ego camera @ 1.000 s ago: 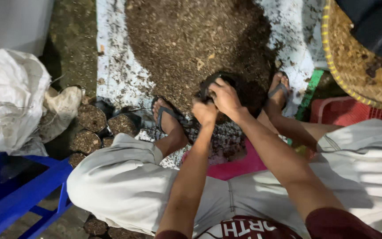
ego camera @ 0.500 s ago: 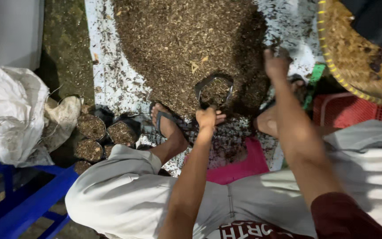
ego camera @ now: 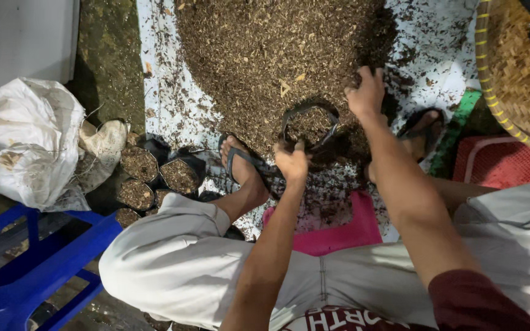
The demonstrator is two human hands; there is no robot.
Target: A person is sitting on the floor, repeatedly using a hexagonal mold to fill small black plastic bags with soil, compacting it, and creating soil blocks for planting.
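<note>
Sitting figure: a person in pale trousers, feet in sandals, facing the heap
Soil heap (ego camera: 265,55): brown, spread over a white sheet (ego camera: 161,92)
Sack (ego camera: 19,141): white, crumpled, well to the left
Filled bags (ego camera: 154,175): small, dark, clustered beside the left foot
Planting bag (ego camera: 309,125): black, open, part full, at the heap's near edge
Right hand (ego camera: 366,95): fingers spread, digging into soil just beside the bag, gripping nothing I can make out
Left hand (ego camera: 291,160): pinched closed on the bag's near rim

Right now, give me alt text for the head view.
Left hand pinches the rim of a small black grow bag part-filled with soil mix, while right hand digs into the brown soil heap. Filled bags stand at left.
</note>
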